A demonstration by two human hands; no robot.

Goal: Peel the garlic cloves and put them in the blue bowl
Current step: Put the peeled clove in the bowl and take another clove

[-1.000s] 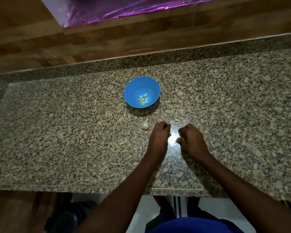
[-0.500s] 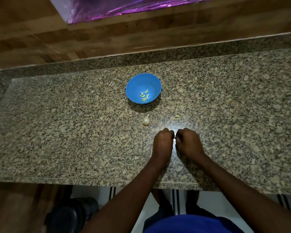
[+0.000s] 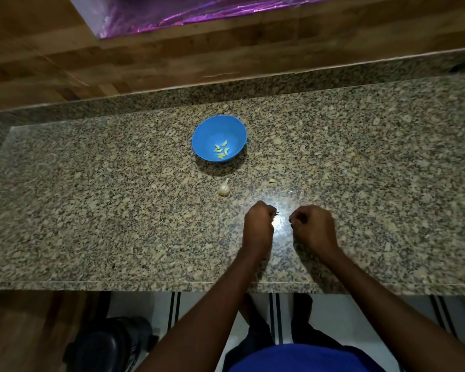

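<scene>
Counter [image 3: 91, 210]: one speckled granite slab, carrying everything, its near edge running along the bottom.
Bowl [image 3: 207, 130]: one blue bowl, sitting toward the back edge of the counter, about midway along it.
Peeled cloves [image 3: 221, 151]: four or five small pale pieces lying in the bottom of the bowl, bunched on its right side; the exact count is hard to read.
Garlic head [image 3: 224, 188]: one small white piece with a pointed tip, lying on the counter just in front of the bowl, nearer the front edge, apart from both hands.
Loose clove [image 3: 272, 180]: one pale bit lying on the counter to the right of the garlic head, well clear of the bowl.
Left hand [image 3: 258, 224]: hovering low over the middle of the counter, fingers curling in tight; something small and dark is showing at the fingertips, too small to name, so what it is gripping cannot be told.
Right hand [image 3: 313, 226]: lying just beside the left with a gap between them, fingers curling inward; whether anything is being pinched cannot be told.
Glare: a bright patch is shining on the stone between the two hands.
</scene>
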